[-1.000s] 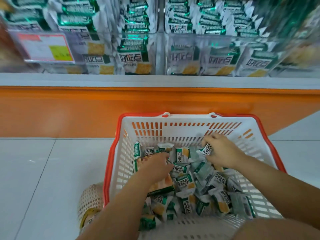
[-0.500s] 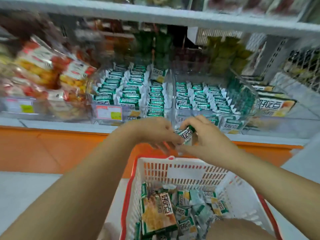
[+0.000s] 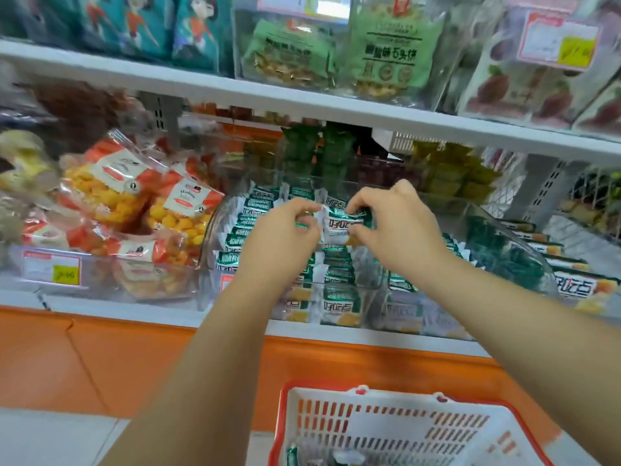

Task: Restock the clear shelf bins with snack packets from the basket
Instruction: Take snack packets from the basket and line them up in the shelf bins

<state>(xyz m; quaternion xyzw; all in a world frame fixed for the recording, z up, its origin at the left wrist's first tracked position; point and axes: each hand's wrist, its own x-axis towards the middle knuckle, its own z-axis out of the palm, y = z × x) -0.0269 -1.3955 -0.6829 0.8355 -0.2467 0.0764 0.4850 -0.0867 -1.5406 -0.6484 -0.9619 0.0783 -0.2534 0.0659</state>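
Note:
Both my hands are raised over a clear shelf bin point(image 3: 215, 227) filled with rows of green-and-white snack packets. My right hand point(image 3: 396, 227) pinches a green-and-white snack packet point(image 3: 341, 227) by its upper edge. My left hand point(image 3: 285, 237) has curled fingers touching the same packet's left edge, with a bit of green wrapper at its fingertips. The white basket with a red rim point(image 3: 386, 428) stands on the floor below, with a few packets visible inside at the frame's bottom.
A second clear bin point(image 3: 514, 243) of similar packets sits to the right. Bags of yellow puffs point(image 3: 111, 193) fill the bin to the left. A white shelf board point(image 3: 302, 105) with larger bags runs just above. The orange base panel point(image 3: 100, 361) lies below.
My hands lifted from the basket with a packet and moved up and forward over the clear bin. My view rose from the basket to the shelves.

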